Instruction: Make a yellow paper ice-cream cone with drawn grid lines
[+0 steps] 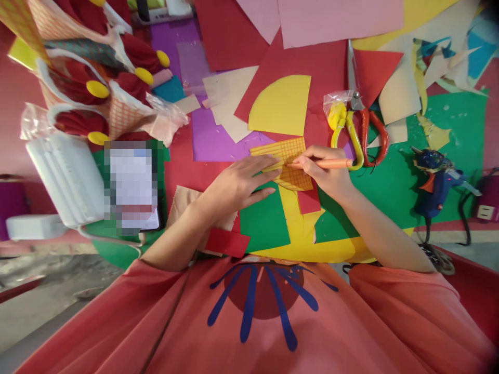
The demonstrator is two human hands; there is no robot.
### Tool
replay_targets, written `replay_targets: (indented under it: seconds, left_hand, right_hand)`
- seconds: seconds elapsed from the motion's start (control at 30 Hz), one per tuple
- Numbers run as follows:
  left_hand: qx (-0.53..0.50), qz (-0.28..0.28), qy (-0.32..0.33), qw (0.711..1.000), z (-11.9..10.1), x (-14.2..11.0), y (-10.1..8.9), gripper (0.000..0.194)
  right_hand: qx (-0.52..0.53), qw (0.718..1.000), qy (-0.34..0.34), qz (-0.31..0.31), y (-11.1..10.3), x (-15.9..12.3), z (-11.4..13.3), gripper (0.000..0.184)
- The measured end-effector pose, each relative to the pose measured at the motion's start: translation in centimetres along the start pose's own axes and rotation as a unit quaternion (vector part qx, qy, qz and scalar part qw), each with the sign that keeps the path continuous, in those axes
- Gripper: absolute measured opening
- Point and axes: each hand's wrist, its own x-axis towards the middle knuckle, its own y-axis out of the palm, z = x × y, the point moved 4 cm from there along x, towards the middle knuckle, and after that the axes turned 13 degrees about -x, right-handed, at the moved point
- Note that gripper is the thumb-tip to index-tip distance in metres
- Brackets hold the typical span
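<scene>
My right hand [327, 169] grips an orange marker [331, 163], its tip on a yellow paper piece [298, 176] covered with orange crossing lines. The left part of that piece carries lines running mostly one way. My left hand [249, 182] lies flat over the piece's left edge, fingers stretched out and apart. Just above sits a plain yellow paper quarter circle [280, 106] on red paper. Scissors [354, 104] with one yellow and one red handle lie beyond my right hand, a small plastic-wrapped yellow item against them.
Cone-shaped paper pieces with red filling [78, 80] crowd the upper left. A phone [134, 187] and a white power strip [66, 179] lie at left. A blue glue gun [434, 187] rests at right. Pink sheets [339, 21] and paper scraps [432, 132] cover the far side.
</scene>
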Motion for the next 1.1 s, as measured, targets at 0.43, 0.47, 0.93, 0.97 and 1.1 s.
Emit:
replay_targets:
  seconds: [0.43,0.47,0.93,0.97,1.1]
  left_hand:
    - [-0.001,-0.015,-0.004,1.0,0.39,0.05,-0.05,0.039]
    - [-0.003,-0.013,-0.009,1.0,0.45,0.04,-0.05,0.039]
    - [0.007,-0.006,-0.002,1.0,0.43,0.05,-0.05,0.041]
    - [0.007,-0.005,-0.001,1.0,0.42,0.07,-0.05,0.041]
    - [0.012,-0.004,0.007,1.0,0.34,0.11,-0.11,0.041]
  right_hand:
    - [0.047,0.998,0.024,-0.042,-0.24,-0.51,-0.48,0.023]
    - [0.042,0.998,0.018,-0.037,-0.17,-0.47,-0.38,0.022]
    - [0.015,1.0,0.012,-0.004,0.06,-0.09,-0.16,0.025]
    - [0.017,1.0,0.014,-0.002,0.07,-0.07,-0.17,0.025]
    - [0.011,1.0,0.016,-0.004,0.0,-0.03,-0.08,0.026]
